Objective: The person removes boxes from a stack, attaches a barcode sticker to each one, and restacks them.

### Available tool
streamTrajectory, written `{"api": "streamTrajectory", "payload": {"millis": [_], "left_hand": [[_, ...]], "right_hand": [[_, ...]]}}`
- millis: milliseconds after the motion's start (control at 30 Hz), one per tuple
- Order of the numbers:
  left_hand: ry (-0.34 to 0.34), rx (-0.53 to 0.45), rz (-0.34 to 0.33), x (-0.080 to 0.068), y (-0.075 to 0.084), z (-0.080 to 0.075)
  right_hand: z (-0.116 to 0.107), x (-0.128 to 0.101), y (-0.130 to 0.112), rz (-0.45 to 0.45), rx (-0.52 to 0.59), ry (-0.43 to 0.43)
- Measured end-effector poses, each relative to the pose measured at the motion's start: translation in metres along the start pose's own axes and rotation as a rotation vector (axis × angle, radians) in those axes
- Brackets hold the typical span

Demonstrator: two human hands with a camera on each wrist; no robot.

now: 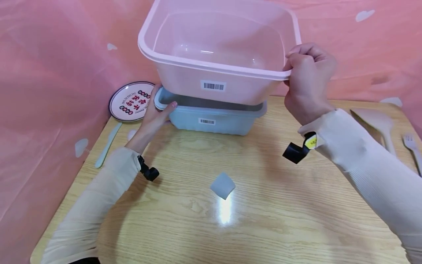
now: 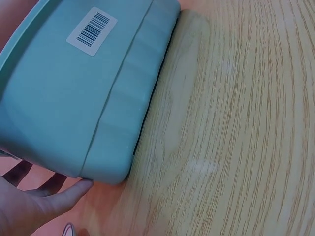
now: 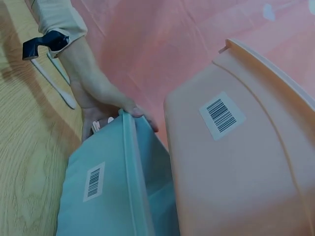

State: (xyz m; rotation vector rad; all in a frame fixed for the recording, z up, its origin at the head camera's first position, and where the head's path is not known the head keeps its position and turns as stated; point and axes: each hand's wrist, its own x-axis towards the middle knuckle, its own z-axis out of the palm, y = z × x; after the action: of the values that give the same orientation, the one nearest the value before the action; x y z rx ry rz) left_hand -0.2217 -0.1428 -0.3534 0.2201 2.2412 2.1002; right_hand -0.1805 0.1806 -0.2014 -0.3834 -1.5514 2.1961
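My right hand [image 1: 308, 79] grips the right front corner of a pink plastic basin [image 1: 184, 77], thumb over its rim. The pink basin is held up, tilted so its inside shows, above and partly in front of a light blue plastic basin [image 1: 227, 124]. That blue basin stands on the wooden table. At its left end my left hand [image 1: 153, 112] holds the rim, with the thumb on top and the fingers [image 2: 64, 194] along the outer end wall. Each basin bears a barcode label. Much of the blue basin's opening is hidden under the pink one.
Left of the basins, a patterned plate [image 1: 123, 99] leans against the pink cloth [image 1: 62, 62], with a pale knife [image 1: 108, 145] nearer me. A small grey-blue square piece [image 1: 223, 186] lies mid-table. To the right are a beige spatula [image 1: 379, 121] and a fork [image 1: 410, 143].
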Motion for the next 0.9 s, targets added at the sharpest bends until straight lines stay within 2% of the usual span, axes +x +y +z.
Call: {"api": "streamTrajectory", "payload": {"millis": [233,500,833,900], "left_hand": [[-0.002,0.019,-0.020,0.000,-0.001,0.002],[0.005,0.055,0.007,0.000,-0.001,0.000],[-0.007,0.006,-0.021,0.001,-0.002,0.002],[-0.012,-0.011,-0.005,0.001,-0.003,0.003]], "right_hand": [[0.004,0.005,0.017,-0.023,-0.068,-0.015],[0.004,0.010,0.035,-0.009,-0.106,-0.013],[0.002,0.016,0.055,-0.037,-0.208,-0.006],[0.000,0.017,0.058,-0.035,-0.236,-0.003]]}}
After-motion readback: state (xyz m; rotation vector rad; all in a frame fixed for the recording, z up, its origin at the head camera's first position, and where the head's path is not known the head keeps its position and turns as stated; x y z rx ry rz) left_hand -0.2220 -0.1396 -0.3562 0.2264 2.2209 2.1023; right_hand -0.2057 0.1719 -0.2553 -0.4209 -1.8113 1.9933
